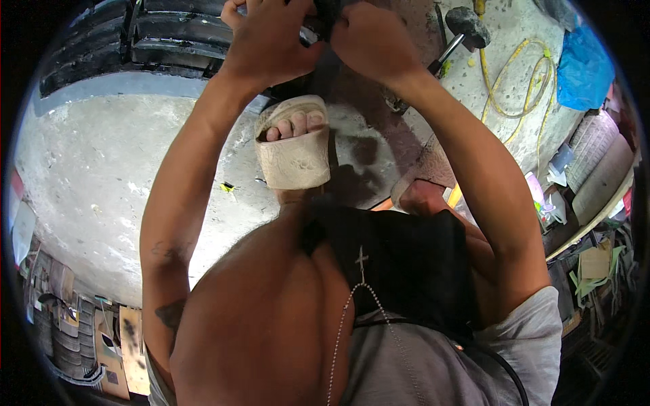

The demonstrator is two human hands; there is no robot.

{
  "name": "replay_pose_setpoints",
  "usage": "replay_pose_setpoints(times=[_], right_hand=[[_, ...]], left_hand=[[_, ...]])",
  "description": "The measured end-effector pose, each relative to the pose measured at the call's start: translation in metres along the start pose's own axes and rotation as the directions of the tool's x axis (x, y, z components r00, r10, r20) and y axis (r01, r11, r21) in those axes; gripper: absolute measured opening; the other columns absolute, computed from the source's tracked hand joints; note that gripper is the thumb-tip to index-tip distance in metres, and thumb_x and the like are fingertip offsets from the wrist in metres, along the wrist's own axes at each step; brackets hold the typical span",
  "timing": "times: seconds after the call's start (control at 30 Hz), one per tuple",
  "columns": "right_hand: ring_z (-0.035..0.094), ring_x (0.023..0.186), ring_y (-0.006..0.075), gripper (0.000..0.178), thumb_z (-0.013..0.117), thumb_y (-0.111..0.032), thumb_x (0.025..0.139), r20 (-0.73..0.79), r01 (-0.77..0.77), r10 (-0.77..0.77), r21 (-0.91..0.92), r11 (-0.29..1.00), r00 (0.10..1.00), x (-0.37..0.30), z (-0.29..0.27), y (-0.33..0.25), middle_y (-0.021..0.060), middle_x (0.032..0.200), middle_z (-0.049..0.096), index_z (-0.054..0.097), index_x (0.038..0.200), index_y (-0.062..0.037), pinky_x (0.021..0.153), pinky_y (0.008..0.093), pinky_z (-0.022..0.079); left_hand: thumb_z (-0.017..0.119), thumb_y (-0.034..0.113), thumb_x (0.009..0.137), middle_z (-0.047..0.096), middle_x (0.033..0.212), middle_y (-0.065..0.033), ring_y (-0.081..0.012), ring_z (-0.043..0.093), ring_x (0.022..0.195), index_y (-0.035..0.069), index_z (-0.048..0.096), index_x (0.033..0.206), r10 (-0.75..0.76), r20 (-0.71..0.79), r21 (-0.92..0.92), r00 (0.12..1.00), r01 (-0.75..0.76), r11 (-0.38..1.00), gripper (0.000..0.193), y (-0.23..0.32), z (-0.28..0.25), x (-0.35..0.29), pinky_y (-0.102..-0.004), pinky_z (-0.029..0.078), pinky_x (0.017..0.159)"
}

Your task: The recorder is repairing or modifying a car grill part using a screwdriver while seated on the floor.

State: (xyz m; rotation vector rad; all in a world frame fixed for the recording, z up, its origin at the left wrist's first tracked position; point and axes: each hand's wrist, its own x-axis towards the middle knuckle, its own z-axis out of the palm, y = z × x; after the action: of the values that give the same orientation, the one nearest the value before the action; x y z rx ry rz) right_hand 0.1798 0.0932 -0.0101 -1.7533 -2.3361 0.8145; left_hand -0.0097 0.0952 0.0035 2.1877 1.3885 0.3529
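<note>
At the top edge, my left hand (274, 44) is bent round a dark part, its thumb pointing toward my right hand; some fingertips are cut off by the frame. Beside it, my right hand (379, 42) is closed in a fist against the same dark part (328, 12). What exactly the hands grip is hidden. Left of them lies a big black, ribbed, curved piece (169, 51) that looks like tire tread. A mallet (467, 27) with a dark, chunky head rests on the floor right of my right hand, its handle angled toward my forearm.
My feet in beige sandals (294, 159) stand on the pale concrete floor (108, 183). A yellow hose (497, 105) coils at right, near a blue plastic bag (583, 68) and tires (592, 149). Wooden boards (112, 352) and clutter lie at lower left.
</note>
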Motion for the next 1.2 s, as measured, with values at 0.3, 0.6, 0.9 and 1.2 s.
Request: replay_pose_setpoints(times=[0.3,0.6,0.9,1.2], right_hand=[[0.064,0.066,0.0126,0.033,0.057,-0.031,0.102,0.141,-0.391,0.439,0.735,0.554,0.888,-0.038,0.015,-0.026,0.0055,0.071,0.066,0.069,0.098,-0.0012,0.059,0.0328,0.048],[0.050,0.064,0.0086,0.020,0.056,-0.022,0.102,0.377,-0.428,0.745,0.894,-0.136,0.551,-0.041,0.004,-0.051,-0.0016,0.076,0.056,0.068,0.104,-0.0054,0.056,0.0238,0.039],[0.056,0.073,0.0122,0.023,0.058,-0.021,0.102,0.484,-0.300,0.570,0.870,-0.391,0.663,-0.048,0.007,-0.070,0.0024,0.084,0.063,0.067,0.105,-0.0004,0.067,0.0262,0.044],[0.052,0.069,0.0126,0.021,0.052,-0.020,0.105,0.669,-0.259,0.584,0.730,-0.632,0.459,-0.025,0.002,-0.099,0.0002,0.079,0.057,0.063,0.099,-0.0028,0.068,0.0280,0.043]], left_hand=[[0.082,0.034,0.068,0.051,0.116,-0.0128,-0.0313,0.045,0.117,0.010,0.066,0.106,0.017,-0.006,0.086,1.000,-0.016,0.996,0.048,-0.005,-0.004,-0.007,-0.0529,0.027,0.099],[0.081,0.035,0.077,0.052,0.100,-0.0096,-0.0298,0.049,0.102,0.007,0.068,0.083,-0.095,-0.196,0.107,0.976,0.118,0.987,0.031,0.020,0.014,0.010,-0.0519,0.030,0.092],[0.080,0.031,0.082,0.063,0.104,-0.0099,-0.0315,0.055,0.101,0.013,0.075,0.083,0.014,-0.289,0.142,0.957,0.028,0.990,0.019,-0.011,0.033,0.006,-0.0427,0.043,0.087],[0.078,0.029,0.086,0.060,0.115,-0.0105,-0.0305,0.054,0.105,0.016,0.078,0.094,0.028,-0.093,0.061,0.995,-0.022,0.998,0.015,-0.023,0.014,0.003,-0.0402,0.045,0.089]])
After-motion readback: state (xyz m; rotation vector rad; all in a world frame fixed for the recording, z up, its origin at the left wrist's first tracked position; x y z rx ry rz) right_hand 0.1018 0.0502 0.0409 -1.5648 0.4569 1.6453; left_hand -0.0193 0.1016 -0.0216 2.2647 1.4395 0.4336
